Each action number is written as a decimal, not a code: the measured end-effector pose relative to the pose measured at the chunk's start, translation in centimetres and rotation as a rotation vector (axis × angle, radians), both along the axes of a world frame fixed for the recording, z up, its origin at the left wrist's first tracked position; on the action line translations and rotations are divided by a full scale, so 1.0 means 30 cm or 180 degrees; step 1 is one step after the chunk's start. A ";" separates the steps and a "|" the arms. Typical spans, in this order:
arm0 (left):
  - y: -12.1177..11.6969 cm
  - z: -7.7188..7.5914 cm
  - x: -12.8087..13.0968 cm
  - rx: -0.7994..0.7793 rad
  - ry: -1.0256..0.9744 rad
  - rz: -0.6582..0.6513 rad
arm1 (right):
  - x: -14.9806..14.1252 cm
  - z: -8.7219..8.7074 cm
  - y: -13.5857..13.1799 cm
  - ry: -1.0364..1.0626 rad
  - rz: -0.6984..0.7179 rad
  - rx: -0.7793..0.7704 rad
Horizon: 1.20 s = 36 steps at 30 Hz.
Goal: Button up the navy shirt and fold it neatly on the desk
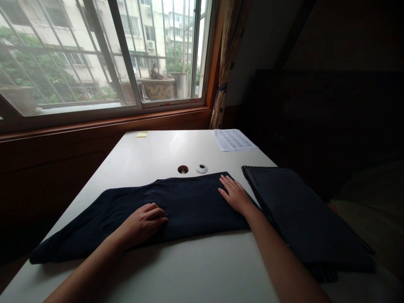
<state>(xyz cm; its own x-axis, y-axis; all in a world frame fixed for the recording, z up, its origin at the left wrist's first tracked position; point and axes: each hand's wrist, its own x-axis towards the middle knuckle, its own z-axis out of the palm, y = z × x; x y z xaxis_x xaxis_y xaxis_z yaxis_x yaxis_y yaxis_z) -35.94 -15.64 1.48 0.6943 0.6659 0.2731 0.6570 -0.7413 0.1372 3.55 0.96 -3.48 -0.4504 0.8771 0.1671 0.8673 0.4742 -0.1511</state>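
Note:
A long dark navy garment [192,202], folded lengthwise and possibly a pair of trousers, lies across the white table. Its narrower end reaches the left edge. My left hand [145,222] rests on its middle, fingers bent together against the cloth; the fingertips are partly hidden. Near the garment's right end, my right hand [235,193] lies flat on the fabric with its fingers spread. Just beyond that end is a dark flat folder-like item [303,210], which my right forearm passes beside.
The white table [189,269] has a cable hole [183,169] and a round white cap [202,168] beyond the garment. Printed sheets [235,140] lie at the far right corner, a yellow sticky note [142,134] at the far left. A barred window [132,63] stands behind.

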 end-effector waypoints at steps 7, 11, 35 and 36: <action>-0.003 -0.008 0.001 0.0038 -0.0338 0.0146 | 0.001 -0.006 0.002 -0.0005 0.0002 0.0027; 0.001 -0.006 0.001 0.0069 -0.0100 -0.0016 | 0.001 -0.007 0.004 -0.0002 0.0010 0.0037; -0.002 -0.001 0.009 0.0166 0.0129 -0.0010 | 0.003 -0.011 0.005 0.0028 0.0017 0.0065; -0.001 0.000 0.010 0.0187 0.0138 -0.0027 | 0.003 -0.010 0.005 0.0026 0.0016 0.0065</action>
